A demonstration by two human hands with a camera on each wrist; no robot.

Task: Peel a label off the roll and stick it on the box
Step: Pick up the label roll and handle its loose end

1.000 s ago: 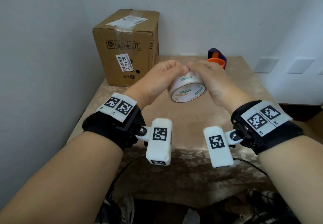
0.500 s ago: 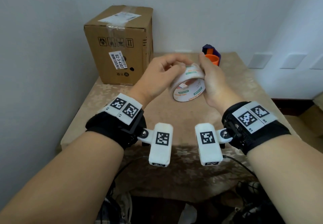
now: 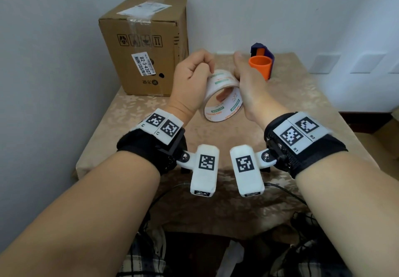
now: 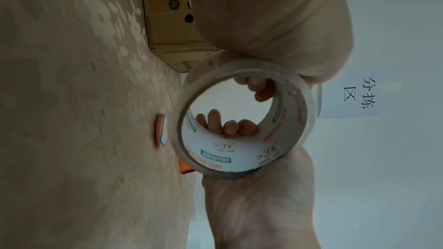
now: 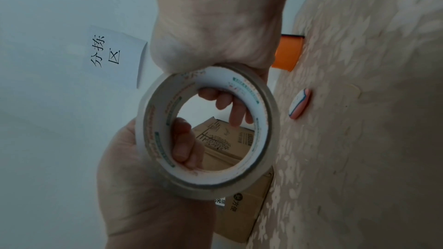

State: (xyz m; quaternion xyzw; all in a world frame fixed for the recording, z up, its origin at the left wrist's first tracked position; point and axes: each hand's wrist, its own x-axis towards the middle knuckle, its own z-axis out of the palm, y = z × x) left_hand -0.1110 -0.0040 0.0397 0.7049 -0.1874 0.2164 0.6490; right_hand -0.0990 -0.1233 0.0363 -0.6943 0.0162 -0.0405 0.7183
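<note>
Bench (image 3: 291,104) with patterned beige cover. Cardboard box (image 3: 146,45) upright at 11 o'clock on it, against the wall. Left hand (image 3: 190,82) and right hand (image 3: 248,84) hold the tape roll (image 3: 222,97) between them above bench centre, fingers of both curled through its core (image 5: 182,139). Orange cup (image 3: 260,66) at 1 o'clock, behind the right hand. Small round badge (image 5: 299,103) flat on the bench beneath the roll.
</note>
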